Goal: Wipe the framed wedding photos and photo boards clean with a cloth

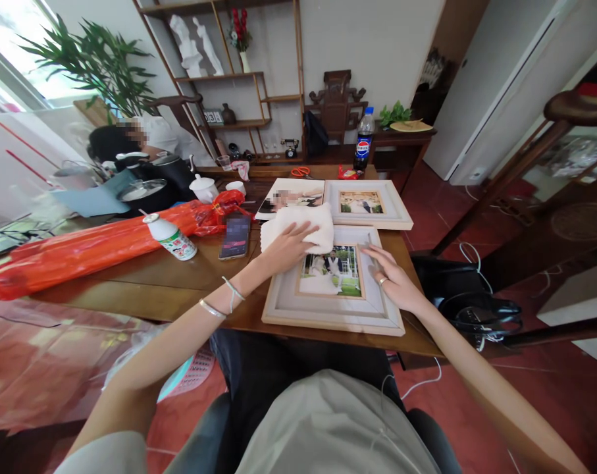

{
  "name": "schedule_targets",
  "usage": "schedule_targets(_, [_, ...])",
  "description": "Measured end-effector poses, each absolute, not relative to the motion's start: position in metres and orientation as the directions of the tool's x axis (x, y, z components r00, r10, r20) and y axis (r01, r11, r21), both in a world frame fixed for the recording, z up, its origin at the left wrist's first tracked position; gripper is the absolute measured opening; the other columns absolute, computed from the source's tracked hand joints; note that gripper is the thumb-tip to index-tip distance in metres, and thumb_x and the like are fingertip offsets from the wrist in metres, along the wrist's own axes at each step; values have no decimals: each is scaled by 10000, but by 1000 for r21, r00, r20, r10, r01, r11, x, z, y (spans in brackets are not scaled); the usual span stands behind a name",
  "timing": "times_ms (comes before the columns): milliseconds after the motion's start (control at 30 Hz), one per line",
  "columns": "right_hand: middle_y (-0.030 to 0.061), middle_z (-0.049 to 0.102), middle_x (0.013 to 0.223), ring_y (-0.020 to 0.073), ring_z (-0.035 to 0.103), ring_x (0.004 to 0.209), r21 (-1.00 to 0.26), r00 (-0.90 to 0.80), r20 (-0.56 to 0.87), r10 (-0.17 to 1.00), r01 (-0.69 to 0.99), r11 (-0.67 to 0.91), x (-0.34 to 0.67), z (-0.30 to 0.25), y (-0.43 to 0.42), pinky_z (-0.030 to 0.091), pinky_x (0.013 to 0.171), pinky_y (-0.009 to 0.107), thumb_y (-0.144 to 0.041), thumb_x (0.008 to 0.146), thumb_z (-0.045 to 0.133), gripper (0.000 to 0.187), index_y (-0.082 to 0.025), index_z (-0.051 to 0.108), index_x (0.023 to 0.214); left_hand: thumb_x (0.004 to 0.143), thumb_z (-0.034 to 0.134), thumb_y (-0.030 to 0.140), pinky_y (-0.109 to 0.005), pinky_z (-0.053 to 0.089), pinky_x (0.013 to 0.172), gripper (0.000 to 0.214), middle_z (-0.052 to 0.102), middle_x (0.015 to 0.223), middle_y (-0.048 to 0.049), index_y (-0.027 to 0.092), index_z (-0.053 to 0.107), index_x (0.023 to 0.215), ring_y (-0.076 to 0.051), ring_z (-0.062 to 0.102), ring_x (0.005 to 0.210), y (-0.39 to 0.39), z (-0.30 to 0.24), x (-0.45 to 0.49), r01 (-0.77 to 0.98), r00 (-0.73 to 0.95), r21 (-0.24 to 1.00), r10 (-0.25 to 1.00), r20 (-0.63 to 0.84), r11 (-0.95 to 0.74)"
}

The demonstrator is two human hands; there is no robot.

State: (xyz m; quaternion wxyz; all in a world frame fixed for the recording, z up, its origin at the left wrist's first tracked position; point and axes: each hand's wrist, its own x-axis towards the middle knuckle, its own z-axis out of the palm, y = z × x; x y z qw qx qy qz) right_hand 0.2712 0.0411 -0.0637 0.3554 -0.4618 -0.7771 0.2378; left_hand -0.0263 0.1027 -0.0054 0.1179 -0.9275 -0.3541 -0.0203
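A white picture frame with a wedding photo lies flat at the near edge of the wooden table. My left hand presses a folded white cloth onto the frame's top left part, fingers spread flat. My right hand rests flat on the frame's right border, fingers stretched out, a ring on one finger. Two bracelets sit on my left wrist.
A second white frame and a loose photo lie behind. A phone, a small white bottle and a long red plastic bag lie to the left. A Pepsi bottle, scissors and a seated person are further back.
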Motion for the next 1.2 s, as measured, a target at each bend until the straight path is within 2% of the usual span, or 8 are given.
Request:
schedule_targets(100, [58, 363, 1501, 251, 290, 1426, -699, -323, 333, 886, 546, 462, 271, -63, 40, 216, 1172, 540, -166, 863, 415, 539, -311, 440, 1381, 921, 454, 120, -485, 301, 1122, 344, 374, 1507, -104, 176, 606, 1225, -270, 335, 1396, 77, -2, -18, 653, 751, -203, 658, 48, -730])
schedule_targets(233, [65, 362, 1498, 249, 291, 1426, -693, -323, 321, 890, 560, 453, 270, -61, 39, 216, 1173, 534, -155, 865, 401, 542, -304, 435, 1385, 913, 467, 134, -491, 384, 1054, 331, 458, 1445, -132, 194, 623, 1199, -299, 428, 1332, 3, 14, -7, 642, 751, -180, 658, -46, -745])
schedule_targets(400, [64, 348, 1503, 243, 278, 1432, -694, -322, 312, 894, 566, 446, 269, -60, 38, 201, 1180, 526, -152, 873, 390, 532, -303, 432, 1382, 934, 483, 213, -418, 406, 1037, 292, 435, 1468, -85, 266, 621, 1186, -266, 459, 1313, -65, 32, -2, 508, 858, -75, 512, -47, -858])
schedule_targets(533, [56, 354, 1499, 244, 283, 1429, -693, -316, 314, 895, 568, 444, 269, -61, 39, 201, 1179, 527, -160, 876, 396, 526, -312, 434, 1378, 923, 496, 184, -413, 377, 1065, 310, 395, 1497, -86, 247, 615, 1203, -263, 407, 1356, -42, 18, -5, 562, 825, -101, 565, -4, -821])
schedule_targets(700, [57, 363, 1495, 243, 287, 1429, -693, -325, 321, 889, 559, 455, 270, -59, 39, 215, 1175, 530, -150, 867, 402, 540, -315, 436, 1380, 907, 517, 171, -500, 311, 1111, 334, 319, 1540, -68, 251, 617, 1214, -291, 315, 1407, 31, -5, -10, 687, 725, -155, 684, 79, -710])
schedule_targets(933, [71, 356, 1505, 252, 283, 1430, -701, -316, 306, 898, 563, 437, 270, -58, 38, 219, 1169, 543, -142, 857, 406, 539, -294, 447, 1373, 901, 486, 162, -580, 138, 1154, 342, 180, 1585, -88, 168, 612, 1220, -350, 105, 1455, 92, -14, 12, 665, 747, -230, 628, 218, -711])
schedule_targets(1100, [70, 348, 1508, 244, 277, 1432, -696, -321, 315, 893, 561, 447, 271, -61, 39, 207, 1177, 532, -132, 856, 399, 547, -293, 441, 1377, 923, 466, 155, -576, 265, 1117, 332, 302, 1544, -94, 182, 616, 1218, -331, 249, 1426, 73, -9, 25, 646, 760, -190, 645, 78, -739])
schedule_targets(1200, [68, 351, 1504, 243, 274, 1434, -695, -321, 322, 891, 558, 453, 271, -61, 39, 209, 1181, 517, -141, 860, 403, 544, -295, 438, 1381, 933, 476, 188, -543, 331, 1084, 322, 358, 1518, -93, 206, 611, 1225, -320, 323, 1396, 30, 3, 25, 579, 809, -136, 587, -25, -804])
